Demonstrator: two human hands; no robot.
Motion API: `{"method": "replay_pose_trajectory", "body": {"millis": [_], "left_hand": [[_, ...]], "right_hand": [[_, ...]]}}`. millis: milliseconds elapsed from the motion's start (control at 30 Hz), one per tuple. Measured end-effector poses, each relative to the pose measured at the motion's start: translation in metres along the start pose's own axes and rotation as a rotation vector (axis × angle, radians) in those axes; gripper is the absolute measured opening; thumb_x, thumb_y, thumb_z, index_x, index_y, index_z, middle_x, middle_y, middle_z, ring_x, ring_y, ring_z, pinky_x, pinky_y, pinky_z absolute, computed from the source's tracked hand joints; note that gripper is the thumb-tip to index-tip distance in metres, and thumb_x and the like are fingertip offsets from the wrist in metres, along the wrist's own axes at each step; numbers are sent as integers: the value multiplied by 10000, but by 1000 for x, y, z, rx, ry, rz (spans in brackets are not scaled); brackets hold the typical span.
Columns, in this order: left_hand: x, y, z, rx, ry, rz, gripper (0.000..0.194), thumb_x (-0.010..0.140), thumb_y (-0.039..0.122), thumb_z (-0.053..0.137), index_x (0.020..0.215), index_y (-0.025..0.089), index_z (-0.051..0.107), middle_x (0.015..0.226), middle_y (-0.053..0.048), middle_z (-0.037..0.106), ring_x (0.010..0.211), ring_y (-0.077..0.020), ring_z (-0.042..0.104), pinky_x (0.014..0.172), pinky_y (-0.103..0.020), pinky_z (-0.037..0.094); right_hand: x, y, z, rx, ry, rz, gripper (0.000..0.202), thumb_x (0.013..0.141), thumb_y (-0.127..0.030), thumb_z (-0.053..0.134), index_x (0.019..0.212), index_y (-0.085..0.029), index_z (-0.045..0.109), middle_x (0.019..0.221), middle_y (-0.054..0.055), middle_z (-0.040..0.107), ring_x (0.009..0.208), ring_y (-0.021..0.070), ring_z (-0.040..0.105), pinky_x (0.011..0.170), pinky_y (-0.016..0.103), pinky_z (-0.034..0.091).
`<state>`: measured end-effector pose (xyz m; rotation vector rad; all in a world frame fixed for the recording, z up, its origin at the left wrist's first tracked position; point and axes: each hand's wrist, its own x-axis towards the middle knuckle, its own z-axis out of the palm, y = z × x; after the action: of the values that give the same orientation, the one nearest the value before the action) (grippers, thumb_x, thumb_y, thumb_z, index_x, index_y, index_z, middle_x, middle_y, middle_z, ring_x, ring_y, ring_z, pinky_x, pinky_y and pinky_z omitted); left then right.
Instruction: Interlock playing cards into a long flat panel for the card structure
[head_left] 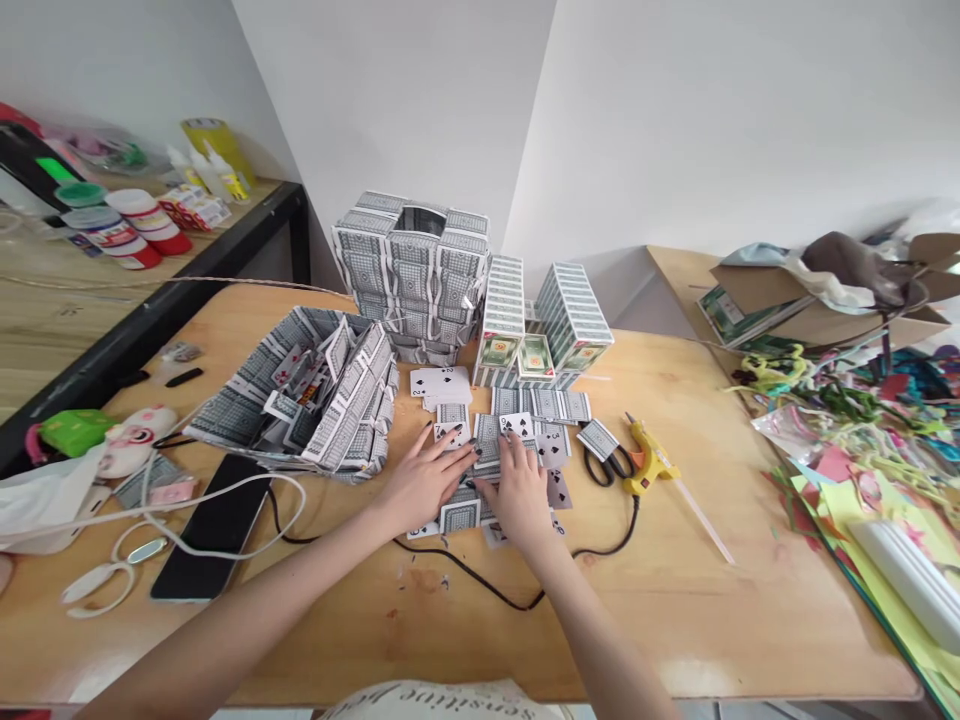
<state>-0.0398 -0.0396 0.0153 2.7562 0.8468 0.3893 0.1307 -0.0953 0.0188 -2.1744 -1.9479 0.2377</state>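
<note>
Spread fingers of my left hand rest on playing cards at the middle of the table, near a seven of spades. Beside it, my right hand lies with fingers extended over a face-up card. Both hands press flat on a patch of joined cards, partly hidden beneath them. Just behind is a loose stack of cards with a two of spades on top. A box woven from folded cards holds loose cards at the left, and a taller card structure stands behind.
Card packs stand stacked at the back. Right of my hands are black-handled scissors and a yellow glue gun, its black cord curving in front of my hands. A phone and white cables lie left; coloured paper lies right.
</note>
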Motion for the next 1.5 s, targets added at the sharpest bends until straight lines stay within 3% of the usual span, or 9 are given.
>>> {"method": "replay_pose_trajectory", "body": {"millis": [100, 200, 433, 667, 900, 1067, 1200, 1400, 1500], "left_hand": [[10, -1, 5, -9, -3, 6, 410, 884, 215, 364, 1288, 252, 418, 1324, -21, 474, 1312, -214, 269, 1074, -471, 158], [20, -4, 9, -24, 11, 3, 417, 883, 222, 366, 1299, 241, 397, 1361, -34, 427, 1315, -211, 262, 1067, -443, 193], [31, -24, 12, -44, 89, -241, 709, 742, 443, 585, 1335, 170, 308, 1356, -149, 400, 1277, -300, 306, 1013, -450, 278], [39, -18, -5, -1, -14, -300, 579, 719, 306, 641, 1245, 204, 420, 1260, -115, 492, 1226, -307, 351, 1021, -497, 218], [50, -16, -11, -136, 6, -412, 786, 686, 168, 643, 1363, 165, 244, 1187, -124, 513, 1121, -255, 463, 899, -348, 390], [51, -26, -9, -341, -17, -545, 433, 653, 117, 653, 1071, 153, 550, 1084, -86, 604, 1004, -219, 555, 860, -295, 415], [49, -29, -6, -416, -31, -639, 310, 643, 127, 642, 946, 167, 591, 918, -46, 657, 836, -200, 603, 692, -263, 443], [45, -24, -2, -458, 19, -516, 142, 683, 98, 572, 788, 190, 600, 789, 12, 657, 725, -162, 596, 637, -241, 428], [40, -16, -1, -456, 47, -471, 223, 704, 50, 513, 832, 200, 617, 852, 0, 664, 816, -169, 603, 710, -256, 448]], "right_hand": [[-4, 7, -5, 138, 81, 39, 338, 832, -263, 462, 1148, -144, 475, 1158, 146, 497, 1009, 249, 500, 780, 368, 434], [-7, 11, -11, 177, 8, -17, 242, 828, -183, 424, 1037, -166, 546, 1014, 107, 569, 937, 236, 520, 779, 358, 440], [7, 14, -10, 140, -91, -145, 558, 771, -99, 400, 1328, -103, 372, 1339, 101, 431, 1117, 240, 418, 936, 372, 348], [20, 6, -7, 20, -307, -101, 533, 839, -166, 337, 1369, -113, 314, 1448, 70, 273, 1156, 243, 396, 918, 342, 324], [15, -4, -16, -79, -356, -68, 533, 860, -163, 283, 1384, -258, 283, 1464, 21, 241, 1052, 243, 446, 851, 339, 337], [11, -4, -20, -109, -388, -82, 595, 826, -111, 308, 1374, -341, 268, 1479, 13, 191, 1025, 251, 449, 817, 354, 342], [13, -3, -20, -109, -420, -100, 622, 804, -99, 343, 1357, -379, 289, 1484, 18, 171, 1038, 257, 443, 821, 364, 335], [16, 1, -19, -90, -425, -112, 535, 853, -175, 331, 1342, -392, 319, 1477, -8, 199, 1009, 241, 453, 818, 351, 337], [15, 1, -19, -109, -399, -113, 527, 859, -183, 322, 1339, -401, 319, 1477, -18, 199, 1010, 241, 449, 812, 350, 344]]}}
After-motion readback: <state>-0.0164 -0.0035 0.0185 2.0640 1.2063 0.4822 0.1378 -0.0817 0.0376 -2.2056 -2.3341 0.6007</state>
